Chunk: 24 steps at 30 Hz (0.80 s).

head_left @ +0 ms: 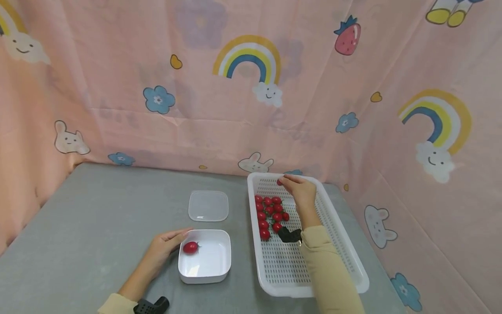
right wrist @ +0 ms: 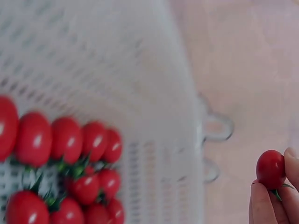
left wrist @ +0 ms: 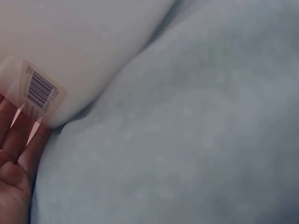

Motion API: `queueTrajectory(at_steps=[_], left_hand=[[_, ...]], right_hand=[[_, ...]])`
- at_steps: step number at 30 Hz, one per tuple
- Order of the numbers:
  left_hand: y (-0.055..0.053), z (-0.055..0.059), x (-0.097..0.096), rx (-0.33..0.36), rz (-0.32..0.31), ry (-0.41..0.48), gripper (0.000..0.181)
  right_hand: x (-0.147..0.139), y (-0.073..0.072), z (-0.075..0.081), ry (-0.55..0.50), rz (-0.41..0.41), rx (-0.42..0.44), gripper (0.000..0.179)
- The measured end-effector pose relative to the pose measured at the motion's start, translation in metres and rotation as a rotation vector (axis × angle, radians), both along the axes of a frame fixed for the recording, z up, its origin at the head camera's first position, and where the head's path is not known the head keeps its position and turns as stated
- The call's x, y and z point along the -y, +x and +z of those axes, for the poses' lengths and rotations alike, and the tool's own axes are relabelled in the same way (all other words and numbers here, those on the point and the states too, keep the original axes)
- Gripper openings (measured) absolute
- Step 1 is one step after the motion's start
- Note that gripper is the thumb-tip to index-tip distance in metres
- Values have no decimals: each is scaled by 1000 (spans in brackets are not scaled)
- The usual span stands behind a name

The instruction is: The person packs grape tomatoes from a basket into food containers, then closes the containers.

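Above the far end of a white perforated basket, my right hand pinches a red cherry tomato between thumb and fingers. The fruit's green stem shows in the right wrist view. Several more cherry tomatoes lie along the basket's left side. My left hand rests at the left side of a square white container, touching its wall with extended fingers. One cherry tomato sits inside that container. In the left wrist view the fingers lie against the outer wall beside a barcode label.
A clear plastic lid lies flat behind the white container. Grey cloth covers the table. A pink patterned curtain hangs along the back and both sides, close to the basket's far edge.
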<state>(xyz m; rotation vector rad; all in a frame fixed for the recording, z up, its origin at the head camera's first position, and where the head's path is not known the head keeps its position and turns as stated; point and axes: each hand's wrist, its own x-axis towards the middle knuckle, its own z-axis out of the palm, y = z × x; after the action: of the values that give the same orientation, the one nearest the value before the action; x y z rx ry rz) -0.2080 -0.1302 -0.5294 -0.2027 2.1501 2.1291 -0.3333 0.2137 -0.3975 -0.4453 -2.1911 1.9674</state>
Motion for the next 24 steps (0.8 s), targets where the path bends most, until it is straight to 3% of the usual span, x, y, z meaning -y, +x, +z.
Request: queueTrajectory(at_steps=[13, 24], left_hand=[[1, 2, 0, -18, -12, 1, 38], [1, 2, 0, -5, -10, 5, 38]], right_hand=[[34, 37, 30, 7, 121, -30, 37], [66, 63, 29, -11, 228, -62, 34]])
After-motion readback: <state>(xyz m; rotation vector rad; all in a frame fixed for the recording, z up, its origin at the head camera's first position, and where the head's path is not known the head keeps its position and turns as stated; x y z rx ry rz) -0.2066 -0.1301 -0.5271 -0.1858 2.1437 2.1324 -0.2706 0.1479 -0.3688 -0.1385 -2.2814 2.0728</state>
